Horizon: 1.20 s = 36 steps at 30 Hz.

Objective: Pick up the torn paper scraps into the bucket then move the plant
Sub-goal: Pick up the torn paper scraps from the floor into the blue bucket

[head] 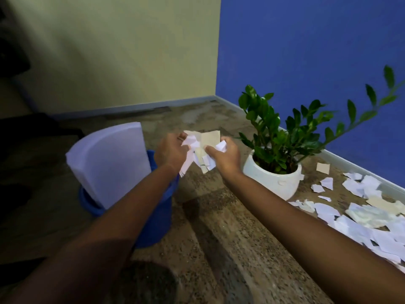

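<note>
- Paper scraps (200,150), a bunch of white and beige pieces, were held in the air between both hands, just right of the blue bucket (157,216) and left of the plant (278,137).
- The left hand (172,150) gripped the bunch from one side with curled fingers and the right hand (223,156) gripped it from the other. The hands were close together, with only paper between them.
- A few strips hung loose below the hands. Squeezing the bunch tighter before swinging it over would probably have kept them from dropping out.
- A curved white sheet (109,163) stood in the bucket and took up much of its mouth. The free opening seemed to be on the right side, partly hidden under the left forearm, so the release was best made low over that part of the rim.
- Many loose scraps (361,222) lay on the floor (219,238) along the blue wall (306,51), to the right of the white pot (271,181). Several more handfuls looked due.
- The plant stood in its pot near that wall, not yet moved.
</note>
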Tool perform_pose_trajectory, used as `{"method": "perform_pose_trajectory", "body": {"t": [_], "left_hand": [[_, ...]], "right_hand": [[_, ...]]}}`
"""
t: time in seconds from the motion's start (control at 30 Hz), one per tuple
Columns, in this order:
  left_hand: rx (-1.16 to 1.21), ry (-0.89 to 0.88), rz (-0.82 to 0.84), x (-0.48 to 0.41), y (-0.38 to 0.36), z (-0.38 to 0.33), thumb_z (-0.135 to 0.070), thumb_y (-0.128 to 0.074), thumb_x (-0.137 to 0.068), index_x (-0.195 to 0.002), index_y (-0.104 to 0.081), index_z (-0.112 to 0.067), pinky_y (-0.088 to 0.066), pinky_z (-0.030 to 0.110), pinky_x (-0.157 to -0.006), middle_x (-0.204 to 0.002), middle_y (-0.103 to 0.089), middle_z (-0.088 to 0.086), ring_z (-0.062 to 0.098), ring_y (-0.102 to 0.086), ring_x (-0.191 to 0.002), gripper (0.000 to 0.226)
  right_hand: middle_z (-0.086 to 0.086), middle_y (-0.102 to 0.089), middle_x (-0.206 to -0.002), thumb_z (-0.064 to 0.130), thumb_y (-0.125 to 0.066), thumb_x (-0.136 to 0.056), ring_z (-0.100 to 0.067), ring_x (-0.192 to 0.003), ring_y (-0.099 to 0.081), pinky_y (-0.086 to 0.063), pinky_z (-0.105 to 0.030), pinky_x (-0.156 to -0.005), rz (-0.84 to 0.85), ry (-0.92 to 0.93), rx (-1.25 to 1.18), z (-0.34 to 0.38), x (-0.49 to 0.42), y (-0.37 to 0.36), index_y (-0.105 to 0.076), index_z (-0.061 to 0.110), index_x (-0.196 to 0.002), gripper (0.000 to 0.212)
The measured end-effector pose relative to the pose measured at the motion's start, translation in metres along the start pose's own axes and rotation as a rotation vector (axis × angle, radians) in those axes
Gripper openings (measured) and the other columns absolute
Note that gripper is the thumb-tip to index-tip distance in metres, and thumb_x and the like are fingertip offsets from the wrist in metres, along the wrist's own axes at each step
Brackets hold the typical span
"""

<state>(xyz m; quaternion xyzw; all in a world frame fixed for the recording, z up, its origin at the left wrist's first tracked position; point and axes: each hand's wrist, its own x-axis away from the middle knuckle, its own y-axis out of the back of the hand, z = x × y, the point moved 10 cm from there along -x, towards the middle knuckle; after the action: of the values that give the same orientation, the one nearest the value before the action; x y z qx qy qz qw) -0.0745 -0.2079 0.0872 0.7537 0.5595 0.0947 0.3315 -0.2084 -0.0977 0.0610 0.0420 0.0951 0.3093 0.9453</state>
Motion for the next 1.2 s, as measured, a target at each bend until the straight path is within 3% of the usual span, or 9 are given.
{"method": "perform_pose_trajectory", "body": {"t": [0.2,0.37,0.5,0.57,0.7,0.83,0.93,1.07,1.2], "left_hand": [[-0.174,0.061,-0.205,0.0,0.078,0.039,-0.012,-0.055,-0.094,-0.115,-0.055,-0.013,-0.045,0.034,-0.082,-0.115,-0.064,0.013,0.03,-0.059,-0.107,0.022],[-0.347,0.156,-0.114,0.014,0.081,0.08,-0.01,-0.047,-0.095,-0.117,-0.051,-0.005,-0.045,0.04,-0.087,-0.117,-0.06,0.017,0.032,-0.057,-0.106,0.023],[-0.34,0.329,-0.013,0.02,0.071,0.102,-0.021,-0.045,-0.098,-0.126,-0.045,-0.005,-0.044,0.043,-0.096,-0.125,-0.054,0.02,0.033,-0.055,-0.114,0.032],[-0.324,0.349,0.008,0.02,0.065,0.099,-0.023,-0.042,-0.1,-0.13,-0.043,-0.005,-0.044,0.045,-0.1,-0.129,-0.05,0.021,0.034,-0.052,-0.117,0.035],[-0.309,0.197,-0.036,0.019,0.05,0.066,-0.019,-0.04,-0.099,-0.135,-0.04,-0.007,-0.043,0.046,-0.098,-0.133,-0.045,0.02,0.035,-0.05,-0.12,0.037],[-0.28,-0.032,-0.004,0.028,0.014,0.024,-0.013,-0.04,-0.098,-0.136,-0.044,-0.008,-0.043,0.043,-0.1,-0.139,-0.044,0.016,0.032,-0.048,-0.125,0.039],[-0.297,-0.19,0.079,0.045,-0.027,0.0,-0.013,-0.042,-0.097,-0.134,-0.045,-0.009,-0.045,0.039,-0.095,-0.137,-0.045,0.013,0.029,-0.049,-0.123,0.037],[-0.336,-0.284,0.23,0.075,-0.089,-0.015,-0.016,-0.047,-0.095,-0.134,-0.043,-0.012,-0.045,0.036,-0.097,-0.134,-0.046,0.011,0.025,-0.05,-0.121,0.04],[-0.34,-0.287,0.386,0.116,-0.152,-0.019,-0.018,-0.047,-0.093,-0.136,-0.043,-0.013,-0.038,0.035,-0.104,-0.136,-0.045,0.012,0.027,-0.045,-0.127,0.043]], "right_hand": [[-0.018,-0.064,-0.114,0.009,-0.067,-0.082,-0.021,-0.091,-0.06,-0.045,-0.027,-0.071,0.099,0.064,-0.03,0.025,0.023,-0.073,-0.055,0.001,-0.116,0.036],[-0.018,-0.062,-0.117,0.011,-0.065,-0.082,-0.03,-0.106,-0.059,-0.046,-0.031,-0.079,0.241,0.074,0.167,0.012,0.043,-0.124,-0.054,0.003,-0.116,0.036],[-0.017,-0.039,-0.137,0.021,-0.064,-0.084,-0.031,-0.124,-0.043,-0.038,-0.036,-0.101,0.4,0.044,0.332,-0.007,0.053,-0.148,-0.045,0.009,-0.127,0.048],[-0.017,-0.031,-0.141,0.024,-0.06,-0.087,-0.033,-0.126,-0.04,-0.037,-0.038,-0.104,0.431,0.041,0.379,-0.009,0.052,-0.15,-0.04,0.012,-0.133,0.052],[-0.015,-0.038,-0.136,0.014,-0.053,-0.09,-0.029,-0.119,-0.048,-0.039,-0.028,-0.089,0.365,0.088,0.352,-0.001,0.04,-0.127,-0.048,0.014,-0.126,0.036],[-0.015,-0.05,-0.128,0.018,-0.056,-0.089,-0.024,-0.108,-0.053,-0.038,-0.025,-0.078,0.296,0.07,0.35,-0.012,0.023,-0.085,-0.059,0.012,-0.111,0.023],[-0.015,-0.057,-0.121,0.017,-0.056,-0.089,-0.026,-0.11,-0.054,-0.039,-0.028,-0.081,0.297,0.034,0.424,-0.028,0.015,-0.048,-0.062,0.008,-0.106,0.021],[-0.004,-0.061,-0.092,0.007,-0.055,-0.086,-0.017,-0.087,-0.055,-0.035,-0.021,-0.072,0.316,0.022,0.591,-0.05,0.017,0.011,-0.066,0.006,-0.1,0.019],[-0.013,-0.068,-0.1,0.007,-0.056,-0.085,-0.025,-0.095,-0.061,-0.033,-0.019,-0.07,0.239,-0.055,0.684,-0.082,0.028,0.085,-0.068,0.003,-0.097,0.017]]}}
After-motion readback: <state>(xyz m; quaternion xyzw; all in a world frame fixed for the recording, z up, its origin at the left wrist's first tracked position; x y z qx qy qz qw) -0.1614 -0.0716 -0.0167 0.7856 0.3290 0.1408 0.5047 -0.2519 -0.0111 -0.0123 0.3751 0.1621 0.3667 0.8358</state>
